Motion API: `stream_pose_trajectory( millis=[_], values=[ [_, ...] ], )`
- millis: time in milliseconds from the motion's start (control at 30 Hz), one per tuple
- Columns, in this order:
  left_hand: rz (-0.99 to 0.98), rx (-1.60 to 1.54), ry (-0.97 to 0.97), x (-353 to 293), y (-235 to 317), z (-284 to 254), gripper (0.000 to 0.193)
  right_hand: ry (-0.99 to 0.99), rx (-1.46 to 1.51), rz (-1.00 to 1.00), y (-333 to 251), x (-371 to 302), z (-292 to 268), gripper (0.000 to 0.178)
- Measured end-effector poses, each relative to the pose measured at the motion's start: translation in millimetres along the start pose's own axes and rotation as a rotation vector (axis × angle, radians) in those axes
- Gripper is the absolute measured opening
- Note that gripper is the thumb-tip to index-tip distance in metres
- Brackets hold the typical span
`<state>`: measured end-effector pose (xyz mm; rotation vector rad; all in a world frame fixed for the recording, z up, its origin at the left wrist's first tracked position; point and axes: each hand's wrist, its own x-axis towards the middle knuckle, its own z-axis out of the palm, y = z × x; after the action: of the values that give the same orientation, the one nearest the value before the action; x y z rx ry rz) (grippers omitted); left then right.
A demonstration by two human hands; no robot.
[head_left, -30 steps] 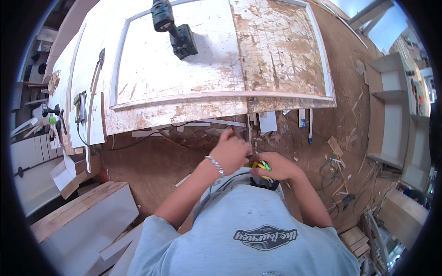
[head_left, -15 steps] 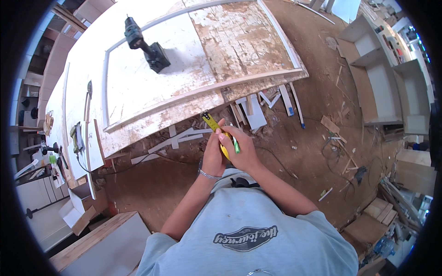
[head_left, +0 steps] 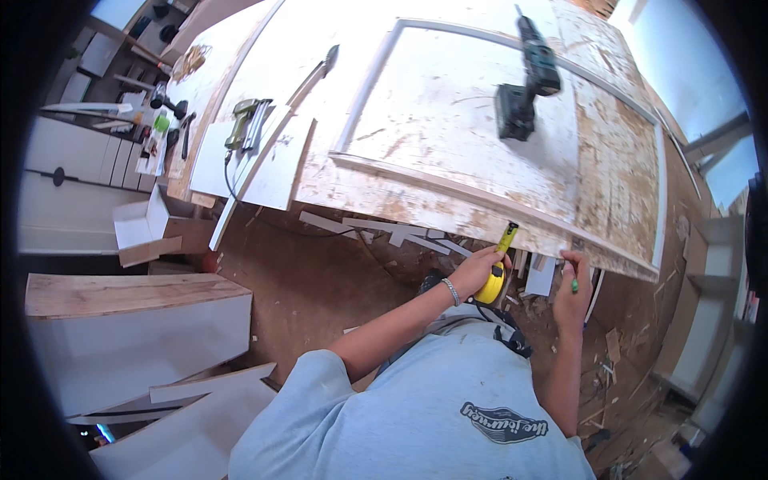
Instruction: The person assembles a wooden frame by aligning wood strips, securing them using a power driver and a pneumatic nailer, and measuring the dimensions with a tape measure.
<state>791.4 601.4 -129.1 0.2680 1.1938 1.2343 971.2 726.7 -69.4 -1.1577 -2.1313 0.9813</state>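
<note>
Left hand: the left hand [head_left: 478, 270] is closing its fingers around a yellow tape measure [head_left: 494, 282], gripping the case just below the near edge of the surface [head_left: 448, 120]; a bracelet is sitting on the wrist.
Tape measure: the yellow blade is reaching up from the case and touching the worn near edge of the surface.
Right hand: the right hand [head_left: 571, 290] is pinching a small green pencil [head_left: 574, 282] between thumb and fingers, with its fingertips resting against the same edge, just right of the tape measure.
Surface: a large white painted panel with a raised frame is lying flat, its paint flaking to bare wood at the right and near sides.
Cordless drill: 1 dark green drill [head_left: 524, 80] is lying on the far right part of the panel, well apart from both hands.
Green power tool: 1 corded tool [head_left: 244, 122] is resting on a white board at the far left.
Floor: white trim offcuts [head_left: 376, 228] are lying under the near edge.
White cabinets: pale boxes [head_left: 136, 336] are standing at the near left.
</note>
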Motion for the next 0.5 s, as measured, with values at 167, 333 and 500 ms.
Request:
stream_pose_trajectory(
  millis=[167,333,500],
  values=[
    [0.163,0.605,-0.289,-10,47,-70,0.036,-0.196,0.126,0.186,-66,19,54,0.024],
    [0.146,0.798,-0.444,-13,68,-101,0.038,-0.362,0.055,0.262,-89,22,79,0.018],
    [-0.049,0.948,-0.454,-20,73,-103,0.054,-0.443,0.326,0.505,-63,9,75,0.014]
  ],
)
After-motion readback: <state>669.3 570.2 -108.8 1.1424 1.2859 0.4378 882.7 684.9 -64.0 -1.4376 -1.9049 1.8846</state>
